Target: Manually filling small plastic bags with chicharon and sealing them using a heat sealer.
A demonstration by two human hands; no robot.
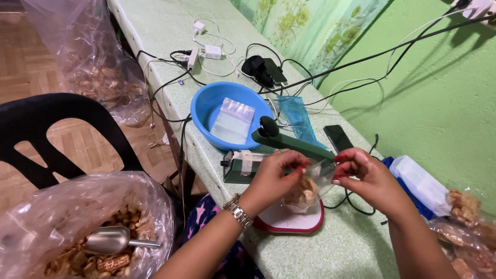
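Both hands were pinching the mouth of a small clear snack bag (pixel 306 190): left hand (pixel 276 175) and right hand (pixel 361 173) each had a closed fingertip grip on a top corner, keeping the opening flat and taut, probably so it would line up with the green heat sealer (pixel 268 150) just behind. The bag hung over a small red-rimmed scale (pixel 289 221) near the surface's front edge. The blue basin (pixel 206 106) of empty bags sat further back.

Bare forearms, silver metal wristwatch (pixel 238 210) on left wrist, seemingly red-painted nails.
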